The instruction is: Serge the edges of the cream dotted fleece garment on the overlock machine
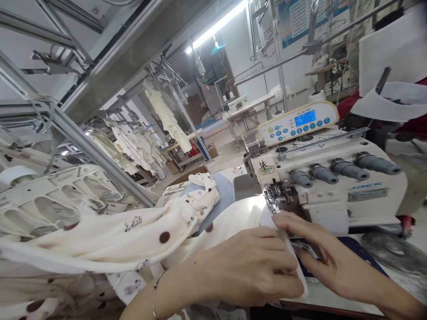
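A cream fabric piece with dark dots and small printed figures (133, 235) lies across the table and runs under the presser foot (276, 195) of a white overlock sewing machine (333, 186). My left hand (247, 266) lies flat on the cloth, fingers closed over its folded edge. My right hand (320, 253) rests beside it, its fingers pressing the fabric edge just in front of the presser foot. A thin bracelet (156, 293) circles my left wrist.
The machine's control panel (298, 122) with a blue screen sits on top, and several grey knobs (347, 169) line its front. A white plastic frame (60, 195) stands at left. Garments (167, 115) hang from overhead rails; another sewing table (247, 106) stands far back.
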Available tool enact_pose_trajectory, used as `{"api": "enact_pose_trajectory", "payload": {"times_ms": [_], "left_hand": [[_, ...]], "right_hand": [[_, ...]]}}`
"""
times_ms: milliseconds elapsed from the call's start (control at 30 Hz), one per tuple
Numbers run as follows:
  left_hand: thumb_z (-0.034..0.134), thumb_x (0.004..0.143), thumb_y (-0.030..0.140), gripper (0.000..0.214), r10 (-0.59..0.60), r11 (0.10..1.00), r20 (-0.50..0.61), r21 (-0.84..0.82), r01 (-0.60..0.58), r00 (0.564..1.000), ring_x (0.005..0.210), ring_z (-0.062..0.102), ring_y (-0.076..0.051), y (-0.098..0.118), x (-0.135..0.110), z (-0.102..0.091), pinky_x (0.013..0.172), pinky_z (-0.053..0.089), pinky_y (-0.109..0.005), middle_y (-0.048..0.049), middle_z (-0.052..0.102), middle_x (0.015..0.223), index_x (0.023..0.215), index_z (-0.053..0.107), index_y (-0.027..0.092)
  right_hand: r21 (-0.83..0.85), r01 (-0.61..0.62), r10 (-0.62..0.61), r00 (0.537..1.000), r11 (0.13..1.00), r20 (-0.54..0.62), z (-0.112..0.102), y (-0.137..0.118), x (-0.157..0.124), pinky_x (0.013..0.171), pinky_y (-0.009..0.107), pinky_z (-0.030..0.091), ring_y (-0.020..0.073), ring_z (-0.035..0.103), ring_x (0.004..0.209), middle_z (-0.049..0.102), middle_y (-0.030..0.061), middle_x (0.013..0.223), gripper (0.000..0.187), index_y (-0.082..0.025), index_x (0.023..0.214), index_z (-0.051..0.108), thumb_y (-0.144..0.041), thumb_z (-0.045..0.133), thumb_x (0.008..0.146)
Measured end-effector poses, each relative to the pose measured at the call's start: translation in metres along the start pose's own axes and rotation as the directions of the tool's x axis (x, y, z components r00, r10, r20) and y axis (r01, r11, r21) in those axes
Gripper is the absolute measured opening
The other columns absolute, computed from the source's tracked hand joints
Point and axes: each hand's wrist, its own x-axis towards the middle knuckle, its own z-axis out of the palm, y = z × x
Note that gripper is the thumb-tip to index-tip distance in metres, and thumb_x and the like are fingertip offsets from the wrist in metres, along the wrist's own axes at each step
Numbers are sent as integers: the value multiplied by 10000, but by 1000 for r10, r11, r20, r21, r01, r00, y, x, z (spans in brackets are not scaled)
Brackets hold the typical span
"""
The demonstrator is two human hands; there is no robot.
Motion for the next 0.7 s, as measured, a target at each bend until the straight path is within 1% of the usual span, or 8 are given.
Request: {"api": "enact_pose_trajectory", "payload": {"times_ms": [100, 167, 233, 333, 433, 500, 600, 700], "left_hand": [[440, 897, 98, 206, 12, 997, -31, -79, -15, 999, 971, 563, -143, 1, 4, -2, 949, 379, -260, -20, 673, 1038, 980, 616, 165], [509, 853, 82, 204, 59, 987, 19, -153, -55, 998, 973, 576, -134, 1, 10, 1, 912, 409, -227, -18, 679, 1038, 1023, 604, 144], [523, 833, 75, 165, 75, 989, 97, -138, -61, 992, 886, 593, -144, 3, 15, 4, 824, 441, -241, -21, 691, 944, 949, 621, 139], [482, 854, 79, 158, 13, 998, 62, -57, -10, 998, 799, 582, -151, 5, 17, 4, 742, 435, -274, -21, 678, 858, 858, 621, 153], [404, 900, 80, 218, -84, 996, -102, -34, 81, 991, 794, 572, -143, -3, 12, 2, 724, 433, -269, -30, 665, 886, 972, 598, 149], [390, 941, 140, 206, -147, 988, -142, -72, 138, 979, 869, 579, -150, -15, 8, 5, 770, 447, -264, -59, 658, 993, 1062, 557, 134], [431, 965, 294, 290, -197, 975, -96, -127, 184, 976, 958, 572, -165, -32, 5, 11, 823, 455, -266, -90, 618, 1123, 1192, 484, 122], [417, 966, 385, 305, -223, 974, -56, 18, 224, 973, 773, 547, -161, -42, 5, 10, 698, 439, -287, -62, 624, 921, 978, 592, 136]], "right_hand": [[-41, 31, -31, 999, 999, 7, 5, -8, -16, 934, 303, 515, 213, 478, 1242, 505, 119, 1320, 445, -158, 1312, 442, -178, 443, 867], [-74, 76, -75, 997, 994, 9, 6, -11, -17, 980, 317, 485, 210, 441, 1275, 498, 129, 1323, 435, -138, 1300, 447, -173, 452, 866], [-88, 107, -105, 994, 990, 31, 4, -11, -11, 1018, 330, 456, 206, 464, 1253, 529, 133, 1281, 404, -127, 1262, 467, -178, 480, 861], [-63, 178, -173, 982, 982, 82, -2, -11, -3, 1050, 319, 428, 182, 553, 1135, 599, 109, 1157, 346, -126, 1197, 500, -202, 511, 860], [-68, 178, -176, 984, 982, 37, -5, -12, -10, 1061, 279, 411, 159, 552, 1121, 625, 78, 1092, 299, -132, 1171, 526, -162, 524, 873], [-76, 144, -142, 990, 987, 19, -4, -12, -18, 1052, 297, 422, 174, 531, 1151, 619, 90, 1107, 313, -125, 1186, 533, -139, 545, 874], [-40, 178, -178, 984, 983, 22, -1, -13, -20, 991, 338, 468, 177, 579, 1059, 639, 97, 1052, 324, -123, 1193, 540, -82, 517, 872], [-42, 182, -185, 978, 982, -99, 0, -17, -11, 895, 312, 509, 150, 618, 914, 660, 77, 955, 266, -133, 1078, 589, -29, 493, 853]]}}
